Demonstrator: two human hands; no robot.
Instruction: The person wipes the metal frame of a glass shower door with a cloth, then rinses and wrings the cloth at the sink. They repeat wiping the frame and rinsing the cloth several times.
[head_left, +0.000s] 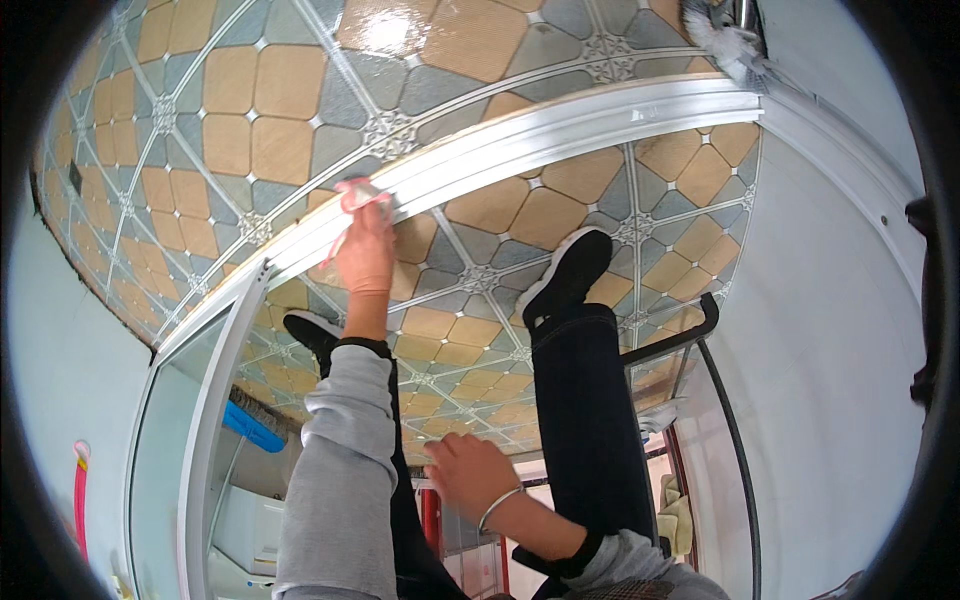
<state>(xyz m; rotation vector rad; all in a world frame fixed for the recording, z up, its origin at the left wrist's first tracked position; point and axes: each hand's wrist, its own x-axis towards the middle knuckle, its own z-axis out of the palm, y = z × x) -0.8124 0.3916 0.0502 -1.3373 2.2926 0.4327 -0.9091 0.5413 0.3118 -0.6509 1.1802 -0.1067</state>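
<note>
My left hand (366, 255) reaches forward and grips a pink and whitish cloth (364, 196) against the white metal sliding-door track (510, 154) on the tiled floor. A strip of the cloth hangs down on the hand's left side. Held back over the floor between my legs, my right hand (472, 474) is slightly blurred, its fingers loosely bent, with nothing visible in it. A bracelet (501, 507) circles the right wrist. The track curves across the picture from the door frame at left to the wall at upper right.
A sliding glass door (176, 397) stands at left, with a blue broom head (253, 426) behind it. My black shoes (576, 262) are on the patterned tiles (465, 330). A black metal frame (731, 420) stands at right by the white wall. A grey-white fluffy brush (724, 41) lies beyond the track's right end.
</note>
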